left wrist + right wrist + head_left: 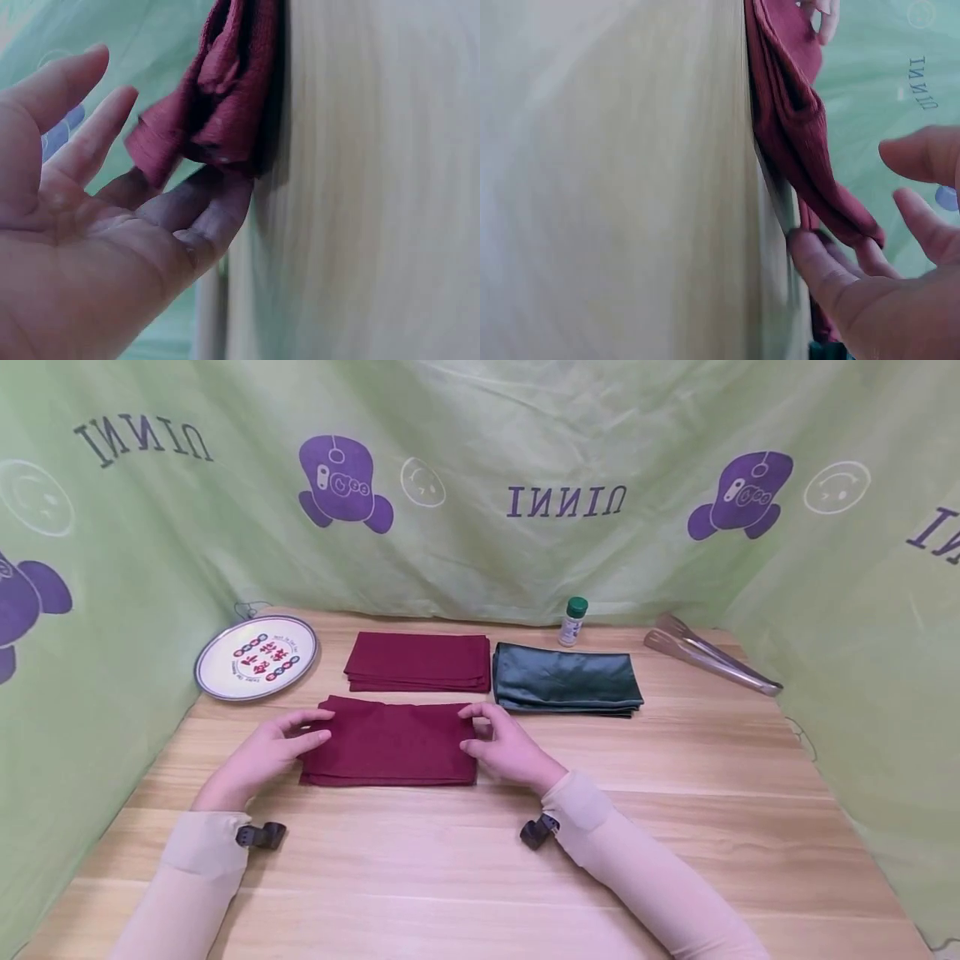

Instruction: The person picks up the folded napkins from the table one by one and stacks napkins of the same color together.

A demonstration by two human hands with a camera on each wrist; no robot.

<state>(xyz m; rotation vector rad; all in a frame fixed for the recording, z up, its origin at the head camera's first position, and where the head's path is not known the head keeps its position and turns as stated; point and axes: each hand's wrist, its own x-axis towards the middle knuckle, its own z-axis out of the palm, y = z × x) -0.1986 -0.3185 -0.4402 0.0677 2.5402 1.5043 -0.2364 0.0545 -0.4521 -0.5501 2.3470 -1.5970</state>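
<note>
A folded dark red cloth lies on the table between my two hands. At its left end is my left hand; the left wrist view shows the lower fingers touching the underside of the cloth's folded edge, thumb apart. My right hand is at the opposite end. In the right wrist view its fingertips reach under the cloth's lifted edge, and the thumb stands clear. Behind it lie a second folded dark red cloth and a folded dark green cloth.
A white plate with a blue rim and red print sits at the back left. Toward the back right are a small green-capped bottle and metal tongs. Green printed curtains enclose the wooden table.
</note>
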